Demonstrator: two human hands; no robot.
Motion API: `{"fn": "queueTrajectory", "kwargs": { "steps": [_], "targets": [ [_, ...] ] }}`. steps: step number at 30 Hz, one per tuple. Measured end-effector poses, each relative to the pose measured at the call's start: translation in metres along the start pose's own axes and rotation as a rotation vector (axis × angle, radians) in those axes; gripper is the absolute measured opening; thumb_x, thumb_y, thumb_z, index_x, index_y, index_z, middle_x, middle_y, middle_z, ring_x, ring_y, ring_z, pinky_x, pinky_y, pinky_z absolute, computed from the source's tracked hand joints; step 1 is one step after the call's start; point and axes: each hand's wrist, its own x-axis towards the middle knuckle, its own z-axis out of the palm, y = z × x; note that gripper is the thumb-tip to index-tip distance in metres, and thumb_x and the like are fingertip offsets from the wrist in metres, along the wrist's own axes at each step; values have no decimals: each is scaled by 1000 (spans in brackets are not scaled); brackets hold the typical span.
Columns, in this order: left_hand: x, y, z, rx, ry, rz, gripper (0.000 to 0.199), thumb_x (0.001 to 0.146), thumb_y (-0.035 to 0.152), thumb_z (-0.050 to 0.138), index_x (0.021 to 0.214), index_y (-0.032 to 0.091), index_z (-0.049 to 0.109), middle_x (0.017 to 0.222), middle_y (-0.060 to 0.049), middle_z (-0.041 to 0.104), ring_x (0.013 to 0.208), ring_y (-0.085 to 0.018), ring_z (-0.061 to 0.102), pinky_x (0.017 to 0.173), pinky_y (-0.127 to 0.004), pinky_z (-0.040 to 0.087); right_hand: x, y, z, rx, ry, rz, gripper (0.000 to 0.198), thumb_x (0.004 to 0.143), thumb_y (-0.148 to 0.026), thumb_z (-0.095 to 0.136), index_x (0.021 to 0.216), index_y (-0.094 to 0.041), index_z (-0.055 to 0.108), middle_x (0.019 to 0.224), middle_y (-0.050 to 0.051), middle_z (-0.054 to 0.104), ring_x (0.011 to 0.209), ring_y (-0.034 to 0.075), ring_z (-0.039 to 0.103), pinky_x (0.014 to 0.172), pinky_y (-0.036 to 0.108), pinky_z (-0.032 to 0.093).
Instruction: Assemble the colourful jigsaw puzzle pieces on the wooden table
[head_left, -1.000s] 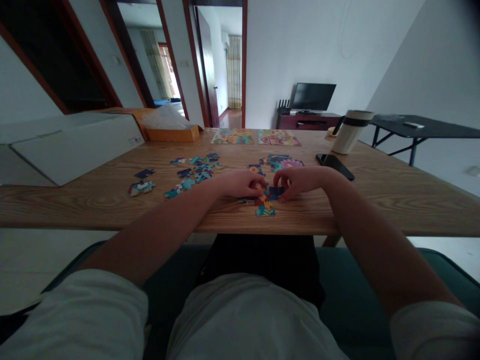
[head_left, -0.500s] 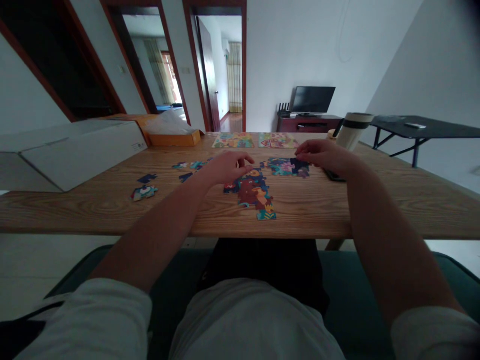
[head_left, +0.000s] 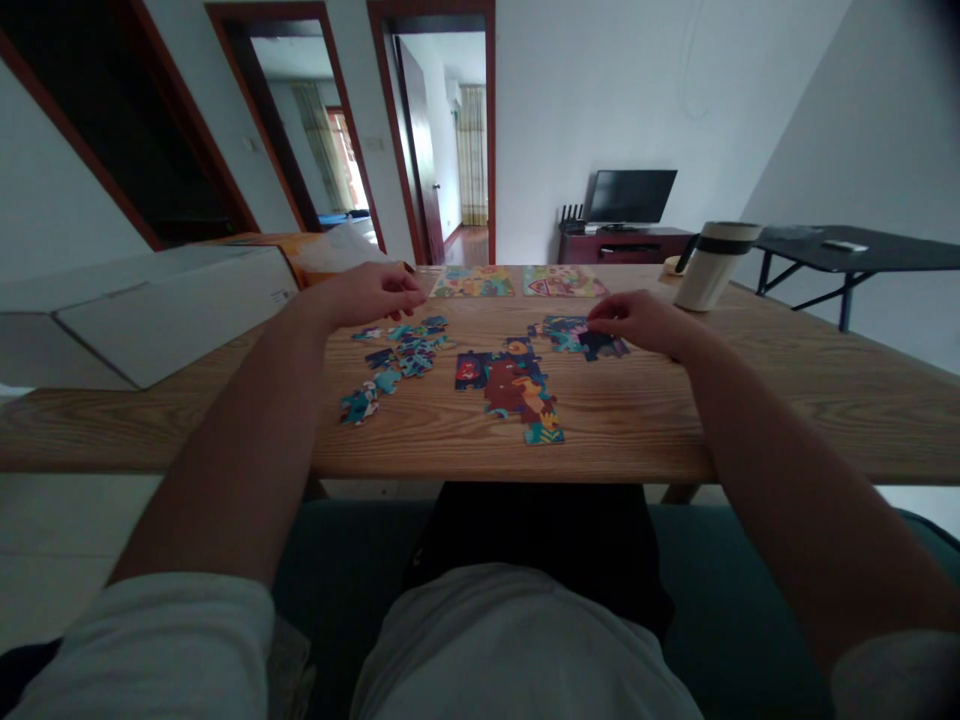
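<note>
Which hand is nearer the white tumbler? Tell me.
Right. The right hand lies on the table just left of and in front of the white tumbler; the left hand hovers far across, by the loose pieces.

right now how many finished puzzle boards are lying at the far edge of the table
2. One finished puzzle board lies at the far edge near the middle; the other finished board lies just to its right, left of the mug. The left hand might hide more.

A dark blue puzzle piece (head_left: 602, 346) is lying flat on the wooden table, at the right edge of a small colourful cluster of joined pieces (head_left: 564, 331). Loose teal and blue pieces (head_left: 405, 352) are lying scattered flat to the left. An assembled section (head_left: 517, 385), red-brown and blue, is sitting between them.
</note>
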Motion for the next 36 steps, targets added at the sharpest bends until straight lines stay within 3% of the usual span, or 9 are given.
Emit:
{"fn": "queueTrajectory", "kwargs": {
  "steps": [4, 7, 15, 21, 27, 32, 34, 36],
  "targets": [
    [15, -37, 24, -36, -50, -28, 39, 77, 53, 64, 96, 19, 71, 92, -7, 74, 79, -20, 66, 68, -28, 49, 8, -3, 14, 94, 237, -27, 34, 79, -48, 72, 94, -18, 71, 86, 9, 72, 75, 21, 63, 66, 33, 49],
    [19, -42, 37, 19, -99, -15, 44, 73, 54, 69, 99, 19, 73, 96, -8, 76, 82, -22, 68, 67, -27, 48, 11, -5, 20, 203, 321, 8, 38, 78, -53, 73, 94, -19, 67, 84, 8, 70, 73, 20, 62, 65, 34, 49],
    [16, 30, 48, -29, -126, 265, 42, 85, 47, 64, 114, 17, 70, 93, -8, 73, 81, -17, 65, 72, -27, 49, 7, -25, 31, 392, 216, -78, 47, 71, -60, 75, 92, -20, 64, 85, 7, 68, 71, 17, 57, 62, 32, 45],
    [19, 45, 42, -45, -84, 261, 37, 86, 41, 64, 112, 15, 69, 95, -9, 74, 84, -19, 67, 72, -28, 49, 5, -29, 35, 410, 136, -86, 45, 71, -60, 77, 89, -22, 63, 81, 5, 68, 70, 18, 57, 59, 32, 43],
    [36, 78, 87, -148, -149, 366, 65, 80, 36, 74, 139, 17, 54, 113, -11, 73, 88, -19, 68, 75, -28, 50, 18, -36, 40, 477, 127, -79, 38, 76, -52, 77, 91, -21, 62, 87, 7, 72, 68, 16, 59, 58, 30, 46],
    [72, 91, 121, -170, 7, 364, 38, 80, 25, 73, 117, 16, 73, 98, -8, 76, 85, -20, 68, 77, -31, 51, 48, -28, 48, 388, 159, -51, 19, 79, -33, 77, 85, -18, 67, 86, 8, 75, 72, 17, 64, 61, 28, 50],
    [86, 88, 130, -202, 18, 319, 27, 82, 22, 72, 107, 15, 78, 90, -8, 77, 79, -19, 68, 73, -30, 50, 58, -20, 53, 249, 173, -52, 10, 85, -26, 70, 89, -17, 71, 89, 9, 76, 77, 18, 66, 68, 29, 53],
    [97, 83, 138, -195, 18, 253, 21, 82, 21, 72, 100, 14, 80, 87, -9, 77, 77, -19, 68, 71, -30, 50, 62, -11, 59, 33, 193, -32, 14, 86, -15, 63, 94, -16, 75, 93, 10, 78, 82, 20, 68, 75, 30, 53]
  ]
}}
